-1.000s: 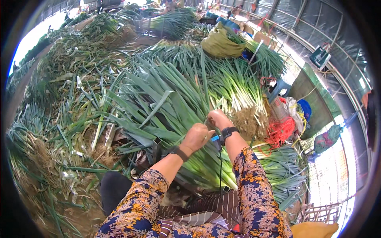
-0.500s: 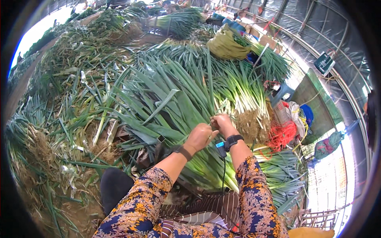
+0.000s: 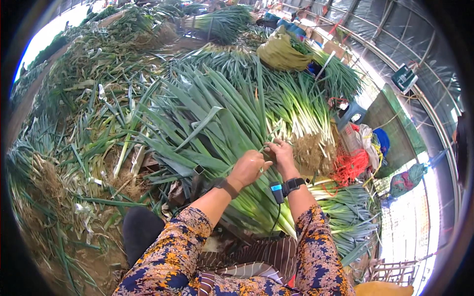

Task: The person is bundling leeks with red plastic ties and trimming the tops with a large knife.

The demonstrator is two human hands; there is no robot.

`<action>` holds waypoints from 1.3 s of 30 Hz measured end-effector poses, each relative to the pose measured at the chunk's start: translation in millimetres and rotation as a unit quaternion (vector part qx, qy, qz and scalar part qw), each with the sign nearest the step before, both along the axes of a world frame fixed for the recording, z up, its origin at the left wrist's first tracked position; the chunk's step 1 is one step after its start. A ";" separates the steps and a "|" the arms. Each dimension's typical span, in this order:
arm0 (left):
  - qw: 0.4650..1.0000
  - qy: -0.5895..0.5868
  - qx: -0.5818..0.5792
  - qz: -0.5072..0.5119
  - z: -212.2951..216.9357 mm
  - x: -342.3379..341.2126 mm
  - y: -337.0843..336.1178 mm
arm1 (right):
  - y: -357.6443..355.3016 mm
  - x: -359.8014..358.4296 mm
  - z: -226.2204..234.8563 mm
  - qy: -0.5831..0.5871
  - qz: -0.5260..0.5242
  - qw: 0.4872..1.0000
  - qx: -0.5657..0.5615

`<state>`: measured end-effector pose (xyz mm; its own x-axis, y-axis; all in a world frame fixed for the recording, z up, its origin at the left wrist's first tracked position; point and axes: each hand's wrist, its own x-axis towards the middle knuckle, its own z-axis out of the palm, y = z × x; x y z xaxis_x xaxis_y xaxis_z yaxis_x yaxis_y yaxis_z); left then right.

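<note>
A large bundle of green onions (image 3: 207, 123) lies across in front of me, its dark leaves fanned up and left and its pale stalks toward my lap. My left hand (image 3: 248, 168) rests on the bundle's upper right side, fingers curled and thumb pointing right; what it grips, if anything, is hidden. Just beside it, at the bundle's right edge, my right hand (image 3: 282, 155) has its thumb and fingers pinched together near a leaf. Whatever lies in that pinch is too small to name. The two hands are close but apart.
White-stalked green onions with brown roots (image 3: 308, 143) lie to the right, near red netting twine (image 3: 349, 167). More green onions (image 3: 350, 217) lie at lower right. Trimmed leaves (image 3: 98, 123) cover the ground at left. A yellow-green sack (image 3: 284, 52) stands behind.
My right hand has turned slightly, its fingers lifting and spreading a little from the tighter curl before. The left hand has barely moved and the bundle stays in place.
</note>
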<state>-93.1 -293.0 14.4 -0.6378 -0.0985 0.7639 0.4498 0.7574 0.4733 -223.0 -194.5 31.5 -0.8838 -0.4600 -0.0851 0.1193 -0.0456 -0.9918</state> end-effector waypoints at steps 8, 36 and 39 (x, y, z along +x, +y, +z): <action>1.000 -0.011 0.010 0.007 -0.9 -6.1 0.4 | 10.1 -13.2 7.7 -0.053 0.174 0.983 0.000; 0.984 -0.027 0.136 -0.107 -10.7 14.3 -17.6 | -53.4 -54.4 -7.9 -0.228 -0.016 0.973 0.017; 0.919 -0.115 0.362 -0.109 -19.9 12.3 -18.9 | -49.9 -56.9 -9.4 -0.204 0.012 0.979 0.013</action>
